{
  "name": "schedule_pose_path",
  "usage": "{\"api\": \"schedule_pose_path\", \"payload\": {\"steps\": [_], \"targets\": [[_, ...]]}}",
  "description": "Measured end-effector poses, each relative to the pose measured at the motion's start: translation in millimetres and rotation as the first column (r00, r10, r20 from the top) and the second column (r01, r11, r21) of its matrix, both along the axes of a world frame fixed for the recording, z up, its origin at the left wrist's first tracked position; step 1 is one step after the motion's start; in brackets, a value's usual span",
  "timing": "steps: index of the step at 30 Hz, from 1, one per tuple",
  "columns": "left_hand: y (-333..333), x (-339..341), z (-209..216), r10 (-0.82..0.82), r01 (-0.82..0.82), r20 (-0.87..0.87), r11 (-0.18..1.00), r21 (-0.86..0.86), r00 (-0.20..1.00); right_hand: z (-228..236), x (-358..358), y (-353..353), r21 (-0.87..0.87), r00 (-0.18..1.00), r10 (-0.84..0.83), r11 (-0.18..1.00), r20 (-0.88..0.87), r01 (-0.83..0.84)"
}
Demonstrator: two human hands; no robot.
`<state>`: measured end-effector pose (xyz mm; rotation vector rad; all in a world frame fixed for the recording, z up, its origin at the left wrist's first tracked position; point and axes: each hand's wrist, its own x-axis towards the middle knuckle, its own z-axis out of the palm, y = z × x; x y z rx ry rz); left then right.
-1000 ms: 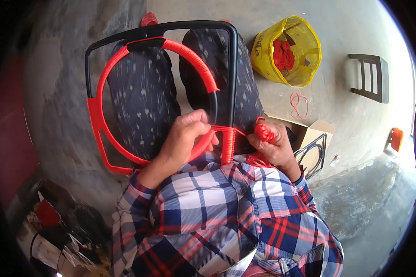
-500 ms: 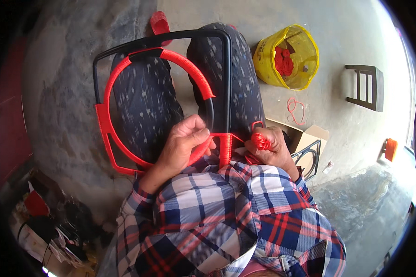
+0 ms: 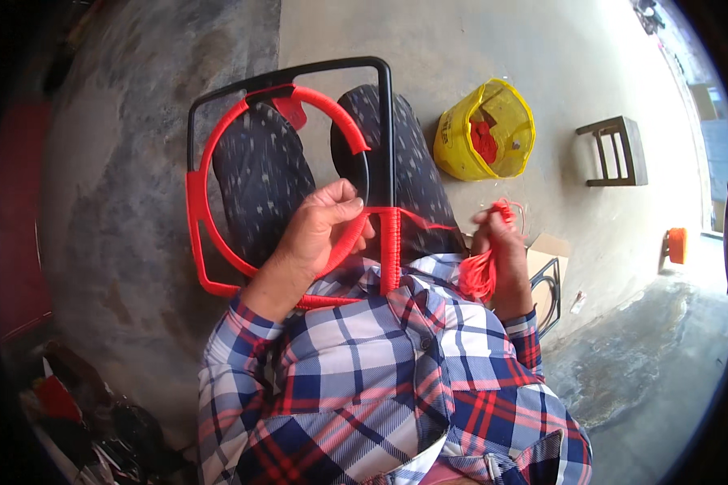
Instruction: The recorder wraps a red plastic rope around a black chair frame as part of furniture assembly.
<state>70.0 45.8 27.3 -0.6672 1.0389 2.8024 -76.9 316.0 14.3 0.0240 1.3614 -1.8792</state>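
A black frame [image 3: 387,129] with a round inner ring [image 3: 325,110] lies across my lap. Red cord is wound tightly over much of it; bare black shows along the top, the upper right side and part of the ring. My left hand [image 3: 322,225] pinches the wrapped ring at its lower right, thumb and fingers closed. From there a red strand [image 3: 425,221] runs over the wrapped side bar [image 3: 390,250] to my right hand [image 3: 503,246]. That hand, slightly blurred, is closed around a bundle of red cord [image 3: 478,277], with loops hanging below.
A yellow bucket [image 3: 453,145] with red material [image 3: 484,143] inside stands ahead on the right. Beyond it is a dark stool [image 3: 623,153]. A cardboard box [image 3: 547,247] and a black frame piece [image 3: 552,295] are beside my right arm. Clutter [image 3: 97,420] fills the lower left.
My right hand has moved right, away from the frame, drawing out a longer strand; the bundle's loops now hang loose. The left hand keeps its hold on the ring.
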Motion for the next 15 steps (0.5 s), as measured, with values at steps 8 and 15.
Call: {"api": "schedule_pose_path", "payload": {"steps": [8,15], "targets": [[10,6,-20,0.158,-0.159,0.014,0.987,0.022,0.987,-121,-168,191,-0.357,0.691,-0.623,0.591,0.368,0.723],[16,-3,-18,0.116,-0.115,0.044,0.993,-0.019,0.992,-1,-114,-14,-0.025,0.934,-0.112,0.994,-0.339,0.110]]}}
